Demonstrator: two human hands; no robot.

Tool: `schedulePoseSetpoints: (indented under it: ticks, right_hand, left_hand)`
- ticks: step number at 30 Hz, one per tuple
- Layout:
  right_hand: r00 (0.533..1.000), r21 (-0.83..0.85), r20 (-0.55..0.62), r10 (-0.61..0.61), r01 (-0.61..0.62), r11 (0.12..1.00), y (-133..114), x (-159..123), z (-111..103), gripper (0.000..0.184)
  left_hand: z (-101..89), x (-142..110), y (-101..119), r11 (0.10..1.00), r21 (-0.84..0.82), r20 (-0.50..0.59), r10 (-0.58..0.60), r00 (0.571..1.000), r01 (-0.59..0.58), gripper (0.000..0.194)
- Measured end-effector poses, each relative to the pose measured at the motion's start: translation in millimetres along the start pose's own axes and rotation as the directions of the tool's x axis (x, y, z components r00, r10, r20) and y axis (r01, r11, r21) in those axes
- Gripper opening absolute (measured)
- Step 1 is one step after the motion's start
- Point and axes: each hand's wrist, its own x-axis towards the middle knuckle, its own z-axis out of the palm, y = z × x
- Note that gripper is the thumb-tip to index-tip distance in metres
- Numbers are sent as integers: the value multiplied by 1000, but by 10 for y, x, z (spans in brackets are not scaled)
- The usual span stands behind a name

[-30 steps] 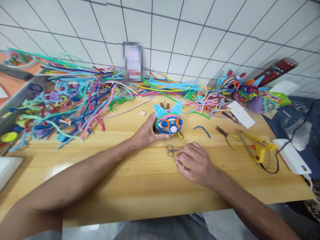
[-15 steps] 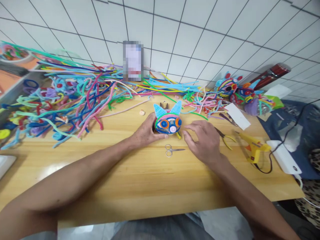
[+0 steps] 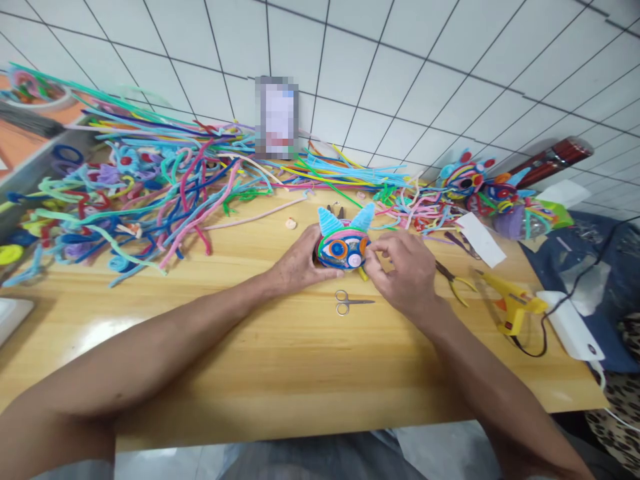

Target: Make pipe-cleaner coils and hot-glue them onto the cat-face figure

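Observation:
A small pipe-cleaner animal head (image 3: 343,243), with light blue ears, an orange-and-blue eye and a pink nose, stands on the wooden table (image 3: 280,360). My left hand (image 3: 297,267) cups its left side, fingers wrapped round it. My right hand (image 3: 403,270) presses against its right side, thumb and fingers pinched at the face's edge. Small silver scissors (image 3: 350,303) lie just in front of the head, between my hands.
A big heap of coloured pipe cleaners (image 3: 150,180) covers the table's back left. Finished pipe-cleaner figures (image 3: 480,183) stand at the back right. Yellow-handled pliers (image 3: 455,281), a yellow glue gun (image 3: 513,300) with its cord, a white paper strip (image 3: 480,239) and a white box (image 3: 573,327) lie to the right.
My right hand left the scissors on the table and moved up and right, then came in against the head's right side. The left hand stayed on the head.

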Motion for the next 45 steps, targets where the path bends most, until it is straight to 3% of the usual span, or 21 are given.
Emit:
schedulePoseSetpoints:
  ticks: [3, 5, 9, 13, 15, 17, 18, 20, 22, 25, 31, 36, 45]
  right_hand:
    - [997, 109, -39, 71, -67, 992, 44, 192, -38, 17]
    - [981, 193, -64, 182, -167, 967, 92, 329, -119, 14]
    - [902, 444, -150, 405, -305, 843, 215, 469, -414, 12]
    - [828, 488, -296, 476, -297, 821, 353, 213, -702, 20]
    - [837, 423, -192, 512, -400, 813, 425, -87, -744, 22]
    - [834, 267, 95, 544, -548, 793, 485, -439, -700, 8]
    - [812, 174, 165, 560, -583, 793, 502, -605, -655, 14]
    - [793, 83, 199, 576, -599, 797, 494, -852, -549, 30]
    - [800, 104, 187, 570, -593, 798, 418, -938, -451, 36]
    - [818, 252, 188, 544, -576, 778, 219, -790, -316, 41]
    - [780, 532, 304, 546, -615, 582, -103, -363, 63, 61]
    - [739, 599, 324, 590, -643, 477, -161, -314, 233, 60]
    - [719, 627, 325, 615, -650, 428, -133, -328, 315, 61]
  left_hand:
    - [5, 5, 21, 1000, -25, -5, -5, 1000, 4, 80]
    - [12, 0, 8, 1000, -19, -11, -21, 1000, 21, 78]
    - [15, -16, -36, 998, 21, -10, -60, 998, 60, 76]
    - [8, -18, -46, 998, 5, 9, -68, 998, 68, 79]
    - [8, -16, -44, 997, -5, 11, -73, 997, 73, 80]
    - [9, -14, -40, 995, -26, 13, -94, 996, 94, 80]
    - [8, -14, -37, 993, -41, 18, -110, 994, 110, 79]
    - [2, -17, -27, 989, -69, 25, -126, 992, 128, 81]
    - [-12, -23, -10, 993, -59, 18, -98, 995, 99, 91]
    - [-38, -34, 32, 999, -9, 3, -31, 1000, 31, 106]
    - [-28, -33, 84, 994, -83, 36, -73, 997, 76, 84]
    - [1, -29, 83, 979, -151, 30, -134, 991, 137, 73]
    - [1, 2, 153, 972, -199, 34, -119, 992, 123, 68]
